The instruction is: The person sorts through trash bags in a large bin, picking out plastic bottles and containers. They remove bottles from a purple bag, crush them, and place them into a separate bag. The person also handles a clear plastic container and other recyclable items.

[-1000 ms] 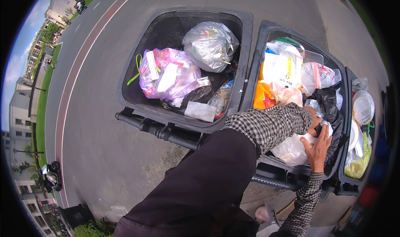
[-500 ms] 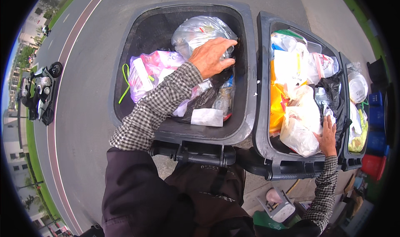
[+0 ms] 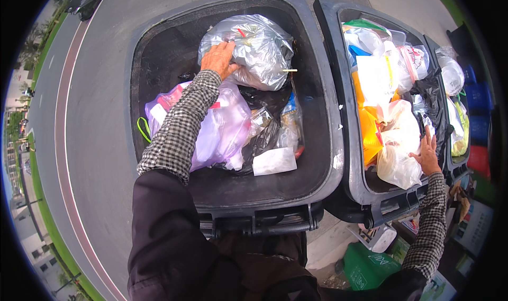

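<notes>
Just now the silver bag (image 3: 262, 47) sits by the far edge of the left bin (image 3: 327, 121), toward its right corner. My left hand (image 3: 218, 58) rests on the bag's left side, part open, thumb well apart, nothing clasped. Nearer me, the purple bag (image 3: 225, 123) lies along the bin's left edge, and a paper (image 3: 275, 162) toward the near right corner. Over the middle bin's (image 3: 355, 166) near right corner, my right hand (image 3: 427, 155) spreads its fingers beside the white bag (image 3: 399, 145).
</notes>
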`<state>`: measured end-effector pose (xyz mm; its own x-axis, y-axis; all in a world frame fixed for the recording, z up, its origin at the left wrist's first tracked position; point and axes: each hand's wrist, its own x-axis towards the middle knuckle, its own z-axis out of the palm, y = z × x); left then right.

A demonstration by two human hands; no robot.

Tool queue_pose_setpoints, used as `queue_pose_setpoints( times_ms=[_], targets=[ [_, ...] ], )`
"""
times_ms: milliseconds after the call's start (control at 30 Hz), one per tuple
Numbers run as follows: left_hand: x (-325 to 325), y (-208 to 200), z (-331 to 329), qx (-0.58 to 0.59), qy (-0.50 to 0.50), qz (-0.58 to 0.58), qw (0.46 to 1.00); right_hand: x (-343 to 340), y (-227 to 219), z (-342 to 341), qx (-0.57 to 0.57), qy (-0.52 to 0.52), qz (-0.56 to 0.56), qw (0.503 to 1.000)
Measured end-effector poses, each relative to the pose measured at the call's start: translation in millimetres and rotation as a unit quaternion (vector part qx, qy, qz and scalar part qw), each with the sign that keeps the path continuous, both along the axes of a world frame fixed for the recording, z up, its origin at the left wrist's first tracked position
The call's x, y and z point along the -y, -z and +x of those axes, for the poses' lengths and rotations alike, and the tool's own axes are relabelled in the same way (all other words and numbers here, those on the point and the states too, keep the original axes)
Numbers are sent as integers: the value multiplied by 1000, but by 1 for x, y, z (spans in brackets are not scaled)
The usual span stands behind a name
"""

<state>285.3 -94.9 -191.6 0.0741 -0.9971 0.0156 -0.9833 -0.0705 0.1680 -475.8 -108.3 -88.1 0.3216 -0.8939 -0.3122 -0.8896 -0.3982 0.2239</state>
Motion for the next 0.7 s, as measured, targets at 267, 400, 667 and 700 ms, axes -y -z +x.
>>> queue_pose_setpoints(
  times_ms=[267,400,667,700],
  targets=[
    [10,6,36,-190,-28,-68,979,0,-2,1,-14,21,7,1000],
    [-2,-28,38,-266,2,-123,956,4,-2,10,-11,40,15,999],
    [2,-95,22,-318,-1,-204,926,7,5,-1,10,31,10,999],
    [2,-102,20,-322,4,-218,921,9,8,-5,19,25,7,999]
  ],
)
